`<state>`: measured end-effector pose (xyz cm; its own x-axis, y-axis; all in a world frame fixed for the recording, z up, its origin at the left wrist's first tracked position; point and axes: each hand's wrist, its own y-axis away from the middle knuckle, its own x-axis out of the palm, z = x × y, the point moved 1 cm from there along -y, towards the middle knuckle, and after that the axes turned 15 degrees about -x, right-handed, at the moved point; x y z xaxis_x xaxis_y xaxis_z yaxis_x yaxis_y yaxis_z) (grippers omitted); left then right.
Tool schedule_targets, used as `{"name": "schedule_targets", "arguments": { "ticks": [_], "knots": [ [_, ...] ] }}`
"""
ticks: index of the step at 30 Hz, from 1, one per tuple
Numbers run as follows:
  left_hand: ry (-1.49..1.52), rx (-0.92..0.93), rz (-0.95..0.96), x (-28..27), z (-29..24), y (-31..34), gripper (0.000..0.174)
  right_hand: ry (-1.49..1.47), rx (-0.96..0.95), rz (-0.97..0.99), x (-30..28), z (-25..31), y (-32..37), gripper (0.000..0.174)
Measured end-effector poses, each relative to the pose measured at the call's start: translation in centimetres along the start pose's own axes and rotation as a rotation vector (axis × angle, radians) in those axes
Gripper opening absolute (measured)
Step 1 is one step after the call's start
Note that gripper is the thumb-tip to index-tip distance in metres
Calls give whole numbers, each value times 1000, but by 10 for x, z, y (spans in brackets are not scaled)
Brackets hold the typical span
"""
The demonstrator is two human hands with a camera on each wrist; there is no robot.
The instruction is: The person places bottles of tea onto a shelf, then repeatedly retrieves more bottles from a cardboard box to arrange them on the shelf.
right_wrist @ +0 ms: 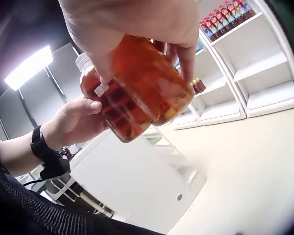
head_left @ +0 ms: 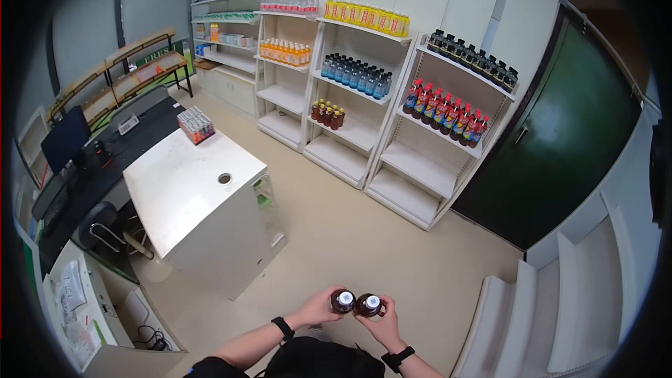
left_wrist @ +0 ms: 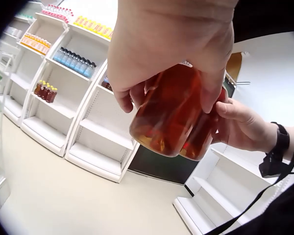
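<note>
Two bottles of red-brown drink with white caps are held side by side in front of the body, over the floor. My left hand (head_left: pixel 319 307) grips the left bottle (head_left: pixel 342 301), thumb and fingers around its sides. The right bottle (head_left: pixel 367 304) is gripped by my right hand (head_left: pixel 384 325) in the same way. In the left wrist view the near bottle (left_wrist: pixel 164 117) hangs tilted below the left palm and overlaps the other. From the right wrist, the left bottle's white cap (right_wrist: pixel 82 61) shows beside the other bottle (right_wrist: pixel 149 81).
Shelves ahead carry brown bottles with yellow caps (head_left: pixel 327 115), blue drinks (head_left: pixel 355 75) and red-capped bottles (head_left: pixel 444 112). A white counter (head_left: pixel 189 189) with stacked cans (head_left: pixel 195 124) stands left. Low white shelving (head_left: pixel 539 301) is at the right, near a dark green door (head_left: pixel 553 133).
</note>
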<state>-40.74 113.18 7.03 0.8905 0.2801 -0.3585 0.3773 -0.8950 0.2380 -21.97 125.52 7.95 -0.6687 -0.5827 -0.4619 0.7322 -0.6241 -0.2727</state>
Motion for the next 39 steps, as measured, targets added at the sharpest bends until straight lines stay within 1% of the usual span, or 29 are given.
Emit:
{"name": "schedule_targets", "arguments": {
  "ticks": [1,2,3,5,6,8,9,10,12,14,15,16,19,21,22,24,25,28,29,30,32,33,35,36,37,39],
  "knots": [
    [5,35,11,-9,-11,-31,68,-35,-9,-37,-7,-7,-28,76],
    [9,27,18,-17,-22,-60,68,-41,33,-57,-15,-13,-54,77],
    [19,45,47,-25,-31,-89,68,-30,33,-75,-21,-22,-78,79],
    [66,60,96,-41,-42,-152,68,-30,27,-98,-25,-48,-135,80],
    [60,59,93,-49,-40,-185,68,-24,34,-107,-26,-62,-161,80],
    [-14,180,33,-61,-32,-246,69,-23,51,-103,-22,-94,-216,80],
    [-18,111,-7,-72,-39,-269,69,-34,18,-70,-21,-109,-248,80],
    [-4,85,-14,-80,-35,-295,69,-46,-18,-31,-20,-123,-280,80],
    [-23,30,-88,-106,-27,-354,69,-80,-64,19,-12,-151,-350,77],
    [18,-63,-130,-139,-40,-391,69,-97,-88,96,-3,-170,-417,77],
    [-20,-86,-201,-155,-52,-406,69,-161,-139,125,5,-181,-449,76],
    [-64,-98,-275,-170,-59,-419,69,-197,-169,176,7,-176,-482,75],
    [4,-192,-378,-213,-55,-467,68,-254,-221,289,33,-192,-569,74],
    [31,-233,-453,-238,-43,-501,66,-292,-228,352,54,-203,-619,74],
    [49,-254,-459,-250,-36,-521,66,-292,-217,378,65,-212,-644,74],
    [24,-291,-512,-276,-18,-560,65,-296,-159,394,89,-233,-689,73],
    [38,-281,-528,-290,-9,-582,65,-264,-126,391,101,-247,-712,73],
    [43,-275,-492,-331,28,-654,65,-199,16,304,136,-294,-785,74],
    [73,-276,-471,-343,39,-677,65,-199,38,244,142,-287,-817,72],
    [106,-280,-458,-356,52,-703,65,-174,79,231,151,-301,-847,72],
    [55,-246,-468,-374,71,-748,66,-219,52,173,171,-342,-906,72],
    [61,-233,-468,-385,76,-773,66,-170,46,153,183,-364,-936,72],
    [157,-301,-461,-407,78,-816,66,-137,54,103,211,-412,-1003,73],
    [238,-368,-450,-406,98,-852,66,-139,89,89,233,-458,-1043,74],
    [271,-384,-489,-401,112,-873,66,-142,79,65,248,-486,-1068,74],
    [289,-417,-476,-396,133,-902,66,-131,103,40,270,-525,-1093,74]
  ]
}}
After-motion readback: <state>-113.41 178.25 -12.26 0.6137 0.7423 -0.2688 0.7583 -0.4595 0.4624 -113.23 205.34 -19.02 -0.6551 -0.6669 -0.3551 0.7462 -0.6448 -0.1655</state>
